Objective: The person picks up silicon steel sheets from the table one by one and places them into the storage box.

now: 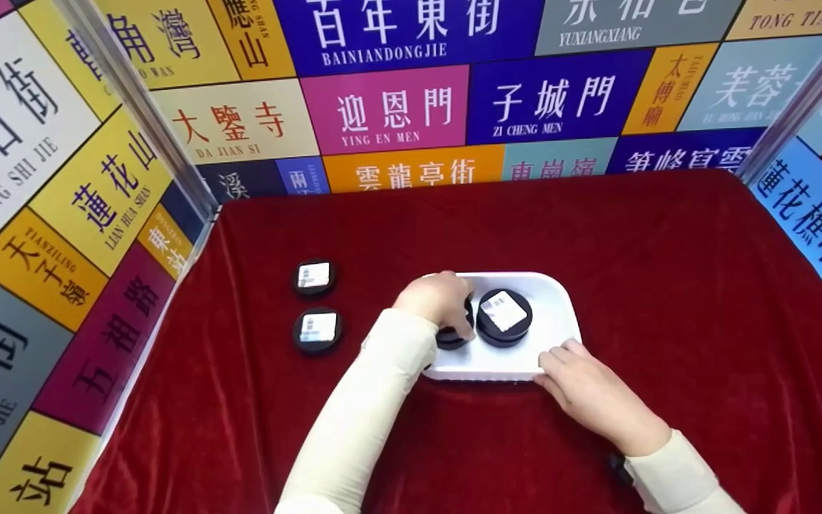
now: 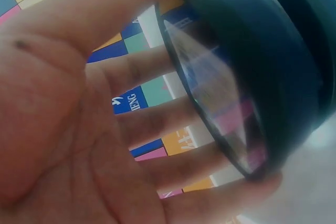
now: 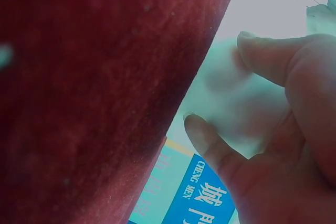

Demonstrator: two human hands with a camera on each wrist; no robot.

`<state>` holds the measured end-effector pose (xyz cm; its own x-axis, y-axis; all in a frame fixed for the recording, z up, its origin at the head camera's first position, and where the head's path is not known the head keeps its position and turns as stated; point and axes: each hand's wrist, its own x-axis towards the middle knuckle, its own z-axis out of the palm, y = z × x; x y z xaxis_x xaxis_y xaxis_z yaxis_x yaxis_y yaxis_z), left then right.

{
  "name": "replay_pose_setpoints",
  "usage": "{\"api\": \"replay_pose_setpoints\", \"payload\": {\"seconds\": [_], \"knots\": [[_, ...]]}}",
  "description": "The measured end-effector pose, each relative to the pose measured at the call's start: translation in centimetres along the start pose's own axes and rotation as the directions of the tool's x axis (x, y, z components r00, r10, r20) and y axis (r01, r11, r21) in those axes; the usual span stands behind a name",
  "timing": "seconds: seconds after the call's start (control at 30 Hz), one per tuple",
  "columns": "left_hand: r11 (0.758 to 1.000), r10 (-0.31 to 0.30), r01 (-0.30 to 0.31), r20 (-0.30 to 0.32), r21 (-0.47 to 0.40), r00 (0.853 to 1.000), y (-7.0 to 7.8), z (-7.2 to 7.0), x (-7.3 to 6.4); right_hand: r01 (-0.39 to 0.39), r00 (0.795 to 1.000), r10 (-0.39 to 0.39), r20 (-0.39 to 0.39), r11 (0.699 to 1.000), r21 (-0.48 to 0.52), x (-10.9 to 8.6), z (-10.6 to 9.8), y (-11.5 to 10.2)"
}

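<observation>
My left hand (image 1: 438,300) reaches over the left end of a white tray (image 1: 557,307). Its thumb and fingers grip a round black container (image 1: 452,340), partly hidden by the hand in the head view. Seen from the left wrist, this container (image 2: 262,61) shows a glossy, reflecting face toward the palm, with the fingertips along its edge. Beside it in the tray sits another round black container (image 1: 504,321) with a white label on top. At the tray's near right corner, my right hand (image 1: 589,389) pinches the wall (image 3: 220,82) between thumb and finger.
Two more round black containers, a far one (image 1: 313,277) and a nearer one (image 1: 317,330), lie left of the tray with white labels up. Dark red cloth (image 1: 639,250) covers the table. Colourful panels with Chinese characters (image 1: 386,107) stand around the back and sides.
</observation>
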<state>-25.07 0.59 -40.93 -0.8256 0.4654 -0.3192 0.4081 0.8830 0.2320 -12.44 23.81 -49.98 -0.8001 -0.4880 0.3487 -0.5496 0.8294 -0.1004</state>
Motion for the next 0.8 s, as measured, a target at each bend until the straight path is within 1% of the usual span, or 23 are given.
{"api": "replay_pose_setpoints", "payload": {"seconds": [0.23,0.4,0.67,0.8], "knots": [[0.998,0.037,-0.036,-0.017,0.052,0.999,0.0,0.5,0.6,0.004,1.000,-0.004,0.004,1.000,-0.007,0.0,-0.1,0.1],[0.998,0.041,-0.040,-0.028,0.051,0.999,0.1,0.6,0.7,-0.010,1.000,0.010,0.015,1.000,-0.005,-0.1,-0.2,0.1],[0.998,0.042,-0.042,-0.012,0.054,0.999,0.3,0.7,1.1,-0.006,1.000,0.006,0.011,1.000,-0.005,-0.1,-0.1,0.1],[0.998,0.030,-0.031,0.006,0.054,1.000,0.3,0.9,1.2,0.002,1.000,-0.001,0.007,1.000,-0.007,-0.1,0.0,0.1]]}}
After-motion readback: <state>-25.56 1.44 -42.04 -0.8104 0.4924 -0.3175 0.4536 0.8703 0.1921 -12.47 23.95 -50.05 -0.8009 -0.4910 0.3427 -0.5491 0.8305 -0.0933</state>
